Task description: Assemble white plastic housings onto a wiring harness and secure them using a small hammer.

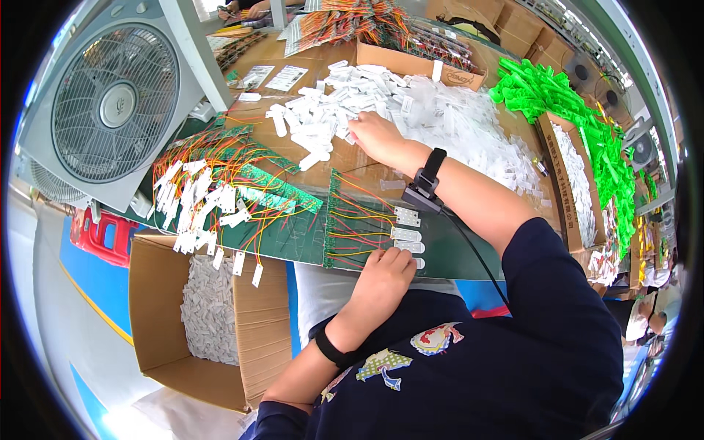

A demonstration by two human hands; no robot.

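My right hand (379, 139) reaches across the table to the near edge of a heap of small white plastic pieces (433, 117). Its fingers are bent together, and what is between them is hidden. Close to the table's front edge, my left hand (383, 277) has its fingers curled down beside a row of white pieces (408, 235); anything it grips cannot be made out. Red, black and yellow wires run from these pieces to a narrow green circuit board strip (331, 213). To its left lie more green boards (282, 187) with wired white pieces (198, 191) bunched over the edge.
A grey box fan (117, 106) stands at the left. Below the table edge, an open cardboard box (257, 330) holds many small pale pieces. Bright green parts (546, 92) and a carton of white pieces (576, 183) are at the right. Bundled wired boards (352, 26) lie at the back.
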